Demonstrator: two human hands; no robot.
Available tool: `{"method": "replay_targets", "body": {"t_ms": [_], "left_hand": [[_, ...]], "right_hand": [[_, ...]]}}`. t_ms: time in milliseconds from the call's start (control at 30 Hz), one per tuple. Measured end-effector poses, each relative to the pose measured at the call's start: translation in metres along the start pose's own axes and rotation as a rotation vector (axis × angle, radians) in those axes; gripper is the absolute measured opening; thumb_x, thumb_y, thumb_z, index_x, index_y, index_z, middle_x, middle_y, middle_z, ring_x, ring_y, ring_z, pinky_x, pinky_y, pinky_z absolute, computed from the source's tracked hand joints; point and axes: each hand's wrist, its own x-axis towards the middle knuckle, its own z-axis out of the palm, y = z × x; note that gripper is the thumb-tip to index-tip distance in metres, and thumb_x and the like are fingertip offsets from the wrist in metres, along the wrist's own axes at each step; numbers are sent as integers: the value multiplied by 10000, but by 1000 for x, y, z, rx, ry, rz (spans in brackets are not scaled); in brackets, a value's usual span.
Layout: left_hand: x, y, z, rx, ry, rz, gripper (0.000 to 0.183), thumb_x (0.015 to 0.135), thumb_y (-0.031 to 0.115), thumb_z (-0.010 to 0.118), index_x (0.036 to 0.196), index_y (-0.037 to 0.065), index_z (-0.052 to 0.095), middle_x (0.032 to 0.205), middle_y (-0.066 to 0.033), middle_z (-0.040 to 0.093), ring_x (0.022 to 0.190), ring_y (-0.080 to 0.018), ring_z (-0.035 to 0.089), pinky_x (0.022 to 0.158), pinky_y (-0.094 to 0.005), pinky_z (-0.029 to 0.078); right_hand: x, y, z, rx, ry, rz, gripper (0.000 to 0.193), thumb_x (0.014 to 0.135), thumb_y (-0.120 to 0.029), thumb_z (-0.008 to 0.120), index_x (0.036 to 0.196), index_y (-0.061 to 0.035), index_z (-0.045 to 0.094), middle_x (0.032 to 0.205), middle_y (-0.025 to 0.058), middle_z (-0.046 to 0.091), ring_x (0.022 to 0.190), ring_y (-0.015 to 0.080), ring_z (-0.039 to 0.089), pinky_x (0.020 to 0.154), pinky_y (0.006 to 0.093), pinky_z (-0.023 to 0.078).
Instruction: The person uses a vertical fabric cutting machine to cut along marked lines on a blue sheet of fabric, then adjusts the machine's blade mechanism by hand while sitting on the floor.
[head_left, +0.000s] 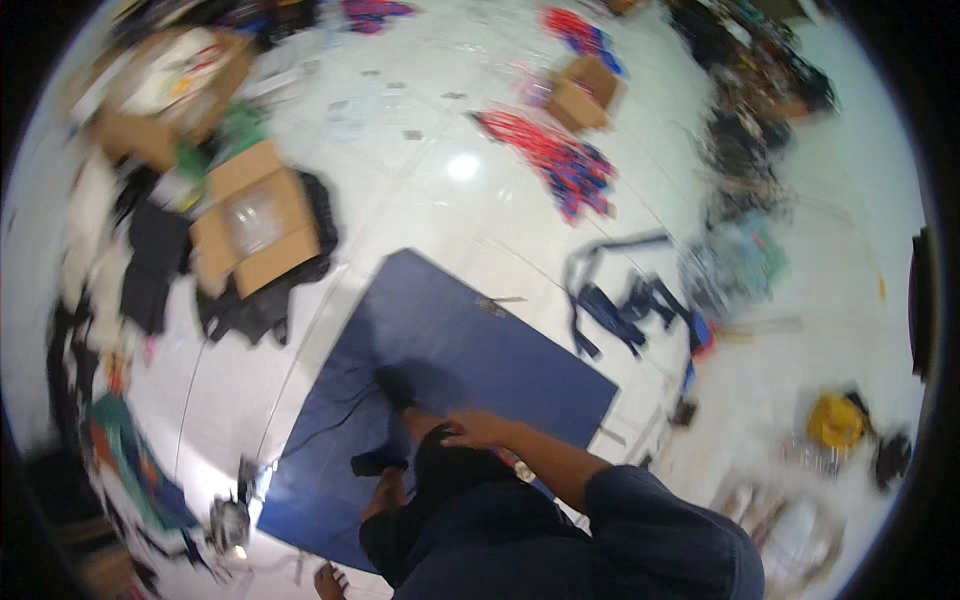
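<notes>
Mat [480,345], blue, lies flat and askew on white tile floor [390,190], in the middle and lower part of the view. Both feet are on it in dark footwear [397,388], and a dark cable [335,428] crosses its left half.

Right hand [478,430] rests on the knee of the dark shorts [450,480], above the mat; blurred, cannot tell if the fingers are spread or curled. Left hand [330,580] is at the lower edge, partly cut off, just beside the mat's near edge; fingers slightly apart, nothing seen in it. Small lamp [230,522], lit, sits near it, left of the mat.

Left of the mat: open box [285,268] with clear plastic [255,220] inside, on black cloth [245,315]. Another box [135,135] beyond it, packed with pale items.

Beyond the mat: red-blue bundle [560,165] on the floor, small box [583,95] behind it. Right of the mat: navy straps [610,315], loosely strewn. Plastic bags [735,265] heap past them; a yellow item [835,420] sits further right, too blurred to identify.
</notes>
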Motion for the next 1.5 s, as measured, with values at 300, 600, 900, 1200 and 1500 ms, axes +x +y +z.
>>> {"method": "replay_targets", "body": {"t_ms": [300,600,900,1200,1500], "left_hand": [[-36,24,56,-205,209,224,454,863,351,666,1123,-18,618,1085,-143,657,964,-236,625,849,-345,475],[-63,-169,90,-704,414,-163,432,868,345,656,1115,-7,625,1081,-165,661,984,-270,636,840,-377,494],[-63,-313,107,-917,544,-278,426,847,350,666,1061,-17,642,980,-167,680,932,-266,646,821,-370,492],[-86,-329,100,-1308,576,-416,397,881,341,624,1058,-15,629,990,-122,660,894,-208,619,799,-336,483],[-93,-329,172,-1469,626,-430,372,874,326,638,1024,-15,634,973,-112,659,931,-212,605,837,-330,464]], "right_hand": [[-15,121,-103,-455,475,106,532,853,-291,695,1236,40,532,834,106,644,676,173,593,580,295,484],[74,-62,-123,-585,126,176,321,898,-313,618,1007,-12,597,797,76,613,579,153,584,461,308,464],[145,-366,251,-704,-155,-424,532,903,-407,630,1244,-10,533,1032,70,626,893,161,606,737,289,482],[165,-347,352,-1215,-493,-370,442,886,-259,666,1189,49,572,853,100,634,779,155,580,717,298,467],[255,-372,332,-1279,-408,25,307,899,-325,643,1062,-67,607,767,21,611,586,104,561,481,266,463]]}}
